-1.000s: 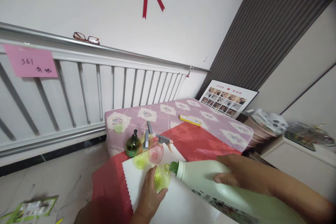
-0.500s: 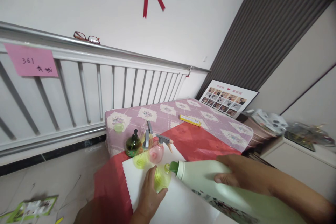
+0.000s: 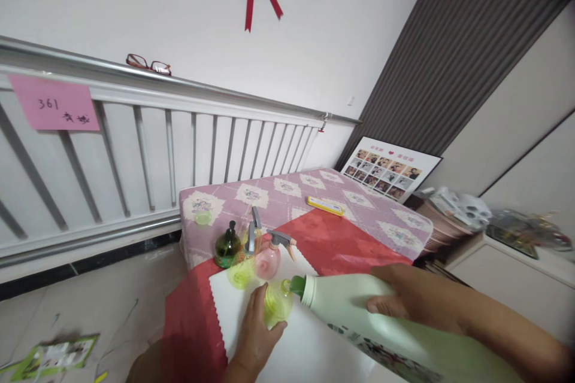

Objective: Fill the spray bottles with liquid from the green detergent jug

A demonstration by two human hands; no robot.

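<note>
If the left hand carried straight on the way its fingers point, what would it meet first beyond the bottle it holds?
Probably the pink spray bottle, just past the left hand and its small yellow bottle, though depth is hard to judge from this one view.

Single head-worn view, taken from above the near side of the cloth-covered table [image 3: 381, 215], aimed forward and down. Left hand [image 3: 258, 329] and right hand [image 3: 390, 296] framed close, low in the field, forearms cut off by its edges. White radiator [image 3: 202, 143] and wall [image 3: 188, 0] faced obliquely beyond; tiled floor [image 3: 112, 293] caught lower left.
</note>
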